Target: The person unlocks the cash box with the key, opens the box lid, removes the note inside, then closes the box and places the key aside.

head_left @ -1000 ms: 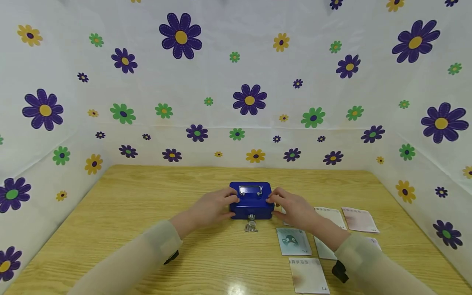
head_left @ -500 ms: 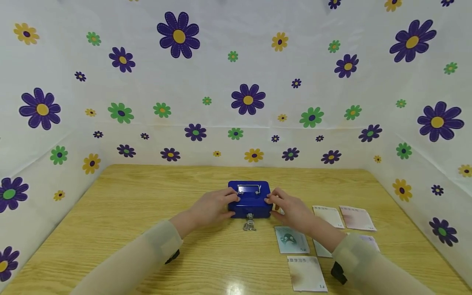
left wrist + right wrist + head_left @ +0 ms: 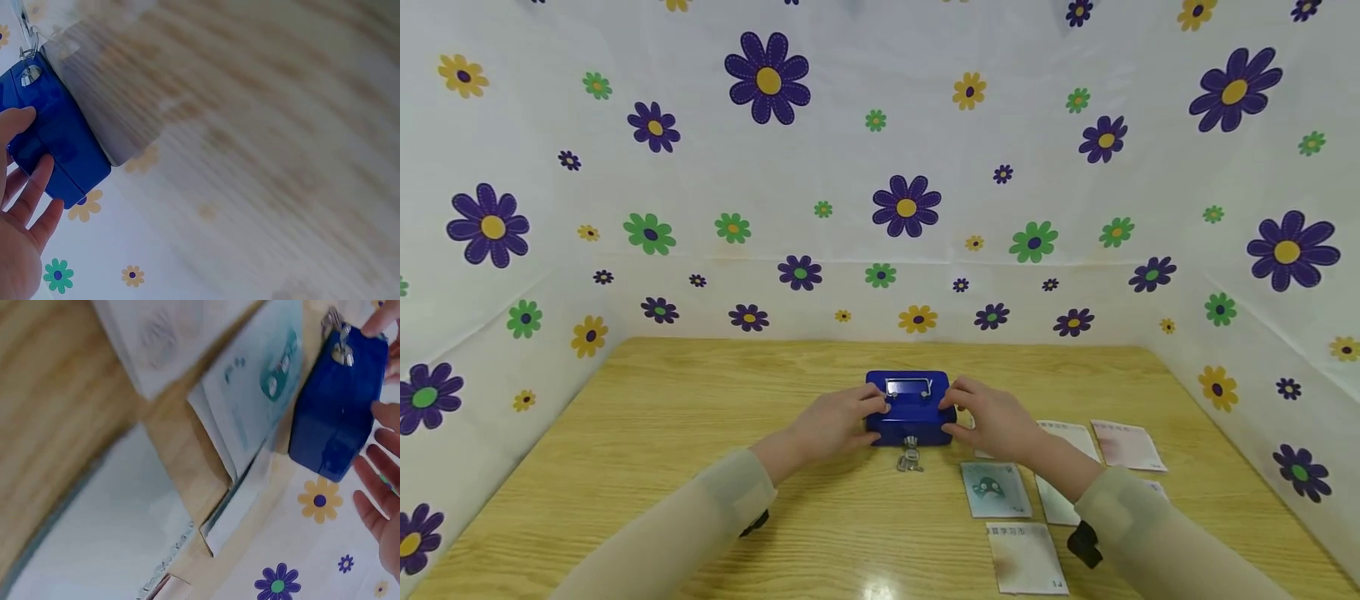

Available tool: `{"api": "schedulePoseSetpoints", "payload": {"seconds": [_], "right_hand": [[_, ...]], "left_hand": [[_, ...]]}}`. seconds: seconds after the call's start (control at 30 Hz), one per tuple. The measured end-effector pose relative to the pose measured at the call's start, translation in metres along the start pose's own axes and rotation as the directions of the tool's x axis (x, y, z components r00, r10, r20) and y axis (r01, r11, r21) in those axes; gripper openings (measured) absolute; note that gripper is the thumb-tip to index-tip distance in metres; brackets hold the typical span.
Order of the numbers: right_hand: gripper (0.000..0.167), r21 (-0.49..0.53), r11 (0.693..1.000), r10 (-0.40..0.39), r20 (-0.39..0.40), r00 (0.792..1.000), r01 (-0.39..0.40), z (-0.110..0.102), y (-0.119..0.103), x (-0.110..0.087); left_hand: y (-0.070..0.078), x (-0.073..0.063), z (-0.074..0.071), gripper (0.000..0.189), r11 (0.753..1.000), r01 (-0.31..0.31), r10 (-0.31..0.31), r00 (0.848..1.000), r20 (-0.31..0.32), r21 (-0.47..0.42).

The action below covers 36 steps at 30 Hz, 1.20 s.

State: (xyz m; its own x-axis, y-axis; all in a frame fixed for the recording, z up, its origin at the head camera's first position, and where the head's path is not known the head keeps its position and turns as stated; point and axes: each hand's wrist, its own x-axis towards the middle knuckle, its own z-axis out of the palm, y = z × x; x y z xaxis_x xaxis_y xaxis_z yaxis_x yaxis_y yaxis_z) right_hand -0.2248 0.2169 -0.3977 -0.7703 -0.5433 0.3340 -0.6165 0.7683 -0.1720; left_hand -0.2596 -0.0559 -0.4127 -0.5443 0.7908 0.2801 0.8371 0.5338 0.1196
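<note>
A small blue metal cash box (image 3: 911, 431) with a folding handle on its lid stands on the table, lid down. Keys (image 3: 911, 458) hang from the lock on its front. My left hand (image 3: 829, 422) grips the box's left side, thumb at the front and fingers on the lid. At the right side, my right hand (image 3: 996, 422) holds it the same way, fingertips on the lid edge. In the left wrist view the fingers (image 3: 34, 187) spread along the blue box (image 3: 59, 137). The right wrist view shows the box (image 3: 337, 406) between both hands.
Several paper play notes lie to the right of the box: a teal one (image 3: 996, 490), a pale one (image 3: 1028, 558) nearest me, and a pinkish one (image 3: 1127, 446) farther right. My right forearm passes over some of them. A flower-patterned cloth (image 3: 820, 167) encloses the table (image 3: 700, 400).
Both hands keep their places on the cash box, which has not visibly moved. The head view shifts slightly, and the right thumb and fingers have adjusted a little.
</note>
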Motion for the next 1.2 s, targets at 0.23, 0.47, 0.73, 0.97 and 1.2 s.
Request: {"api": "schedulePoseSetpoints", "payload": {"seconds": [0.23,0.47,0.73,0.97,1.2], "right_hand": [[0.014,0.116,0.987,0.119,-0.028,0.992,-0.115,0.011,-0.028,-0.010],[0.017,0.154,0.946,0.275,0.097,0.957,-0.287,0.033,-0.046,-0.011],[0.028,0.130,0.927,0.342,0.091,0.935,-0.352,0.048,-0.050,-0.007],[0.030,0.142,0.919,0.363,0.064,0.929,-0.369,0.050,-0.052,-0.002],[0.035,0.241,0.850,0.455,0.112,0.884,-0.468,0.050,-0.055,-0.002]], "left_hand": [[0.001,-0.001,0.002,0.033,1.000,0.011,-0.011,1.000,0.020,0.017],[0.003,-0.002,0.000,0.033,1.000,0.024,-0.024,1.000,0.016,0.019],[0.002,-0.002,-0.001,0.032,1.000,0.017,-0.017,1.000,0.005,0.017],[0.001,0.000,0.001,0.033,1.000,0.018,-0.018,1.000,0.001,0.016],[0.003,0.000,-0.002,0.033,1.000,0.016,-0.016,1.000,0.013,0.027]]}}
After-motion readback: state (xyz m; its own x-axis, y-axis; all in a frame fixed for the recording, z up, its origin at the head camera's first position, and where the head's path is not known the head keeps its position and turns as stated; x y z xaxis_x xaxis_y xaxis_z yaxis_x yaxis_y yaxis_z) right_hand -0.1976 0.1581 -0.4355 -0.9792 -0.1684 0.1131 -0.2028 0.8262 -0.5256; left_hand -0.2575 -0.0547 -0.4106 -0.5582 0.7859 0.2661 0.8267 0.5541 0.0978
